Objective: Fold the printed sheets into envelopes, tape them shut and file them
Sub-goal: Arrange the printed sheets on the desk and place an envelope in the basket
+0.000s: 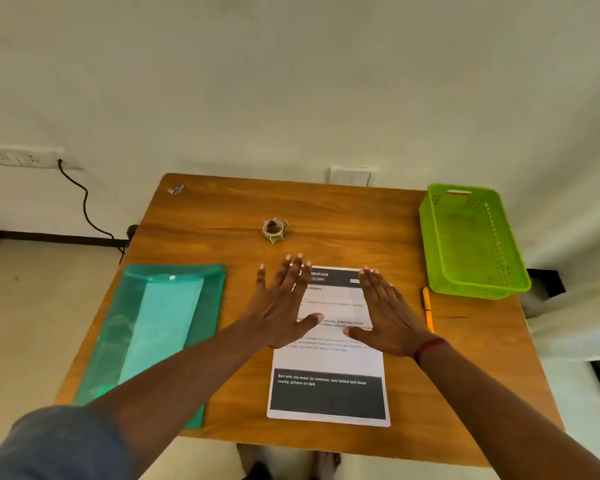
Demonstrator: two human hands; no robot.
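A stack of printed sheets (pixel 328 362) lies flat near the front middle of the wooden table (pixel 222 209), with a dark header band and a dark block of white text at its near end. My left hand (pixel 281 306) hovers palm down over the stack's upper left corner, fingers spread. My right hand (pixel 388 313) is spread over the upper right part, with a red thread on its wrist. Neither hand holds anything. A small roll of clear tape (pixel 274 229) sits beyond the sheets. A green translucent file folder (pixel 160 327) lies at the left.
A bright green plastic basket (pixel 471 240) stands at the table's right rear corner. An orange pen (pixel 427 308) lies between the sheets and the basket. A small scrap (pixel 176 189) rests at the far left corner. A black cable (pixel 84 206) hangs from a wall socket.
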